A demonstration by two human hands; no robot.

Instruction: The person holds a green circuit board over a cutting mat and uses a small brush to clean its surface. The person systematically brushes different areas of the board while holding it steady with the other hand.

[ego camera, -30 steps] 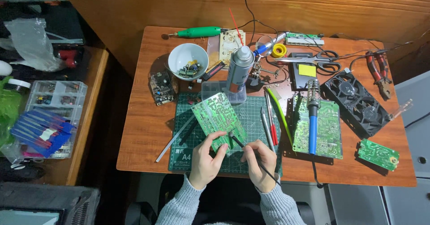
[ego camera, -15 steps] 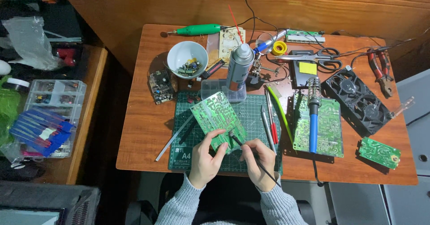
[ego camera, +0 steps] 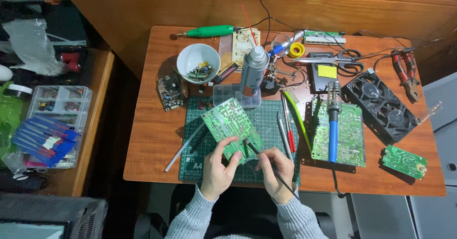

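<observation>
The left hand (ego camera: 218, 170) is closed on the near corner of a green circuit board (ego camera: 231, 125), which lies tilted over the green cutting mat (ego camera: 271, 125) at the front middle of the desk (ego camera: 152, 139). The right hand (ego camera: 276, 172) grips a thin black tool (ego camera: 266, 160) like a pen; its tip touches the board at the 10 o'clock side of this hand. A grey spray can (ego camera: 253, 70) stands at 12 o'clock from the board, and a white bowl (ego camera: 197, 60) at 11 o'clock.
</observation>
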